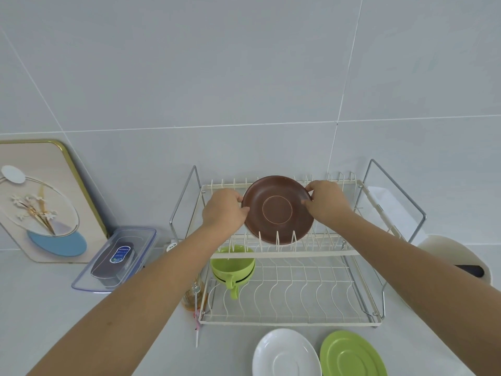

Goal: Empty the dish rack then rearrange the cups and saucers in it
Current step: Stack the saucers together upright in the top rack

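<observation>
Hands meet on one brown saucer (278, 210) at the upper tier of the white wire dish rack (287, 270). The left hand (223, 213) pinches the saucer's left rim with thumb and curled fingers, and the right hand (326, 203) pinches its right rim the same way. The saucer stands on edge, its underside with a pale ring facing the camera, and its lower rim sits among the upright prongs near the middle of that upper tier. On the lower tier, at the rack's left end, two green cups (233, 265) sit nested, handles pointing toward the front edge of the tabletop (48, 308). In front of the rack, near the tabletop's front edge, a white saucer (286, 354) lies flat with a green saucer (352, 355) just beside it on the right; the two rims look close to touching. To the left of the rack a clear plastic lidded box (116, 259) rests on the tabletop, and behind it a framed flower picture (40, 202) leans against the tiled wall. A white rounded container (455, 256) stands at the rack's right end, partly hidden by the right forearm.
</observation>
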